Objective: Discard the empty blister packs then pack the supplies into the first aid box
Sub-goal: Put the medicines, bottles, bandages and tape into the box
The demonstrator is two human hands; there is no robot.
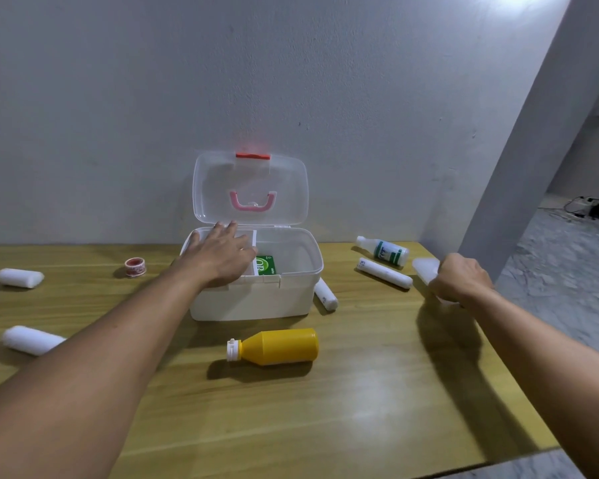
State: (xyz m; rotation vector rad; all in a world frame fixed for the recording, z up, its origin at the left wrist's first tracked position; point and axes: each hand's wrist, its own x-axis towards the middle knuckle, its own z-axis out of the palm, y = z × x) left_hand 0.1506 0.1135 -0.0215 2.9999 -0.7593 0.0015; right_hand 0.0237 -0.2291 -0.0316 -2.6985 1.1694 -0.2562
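A wooden table (377, 402) stands against a plain grey wall (118, 98); on the right a wall corner, and behind it a grey floor w/ some cables far away.

The first aid box (256, 299) sits at the far middle of the table, white, lid (250, 188) standing open and upright w/ a pink handle and a red latch. Inside, a white tray covers the left half; a green packet (266, 265) lies in the right part.

The left hand (218, 257) lies flat on the tray, fingers spread, not grasping anything. The right hand (462, 276) is well apart from the box, near the right table edge, clenched on a pale translucent thing (426, 266); too blurred to say what it is.

Around the box: a yellow bottle (279, 346) lying near side, white cap to the left; a gauze roll (325, 293) just beside the box's right wall; another roll (385, 273) and a white bottle w/ green label (384, 250) betw. the box and the right hand. On the left: a red tape roll (135, 266) and two white rolls, one far (19, 278), one near (32, 339).
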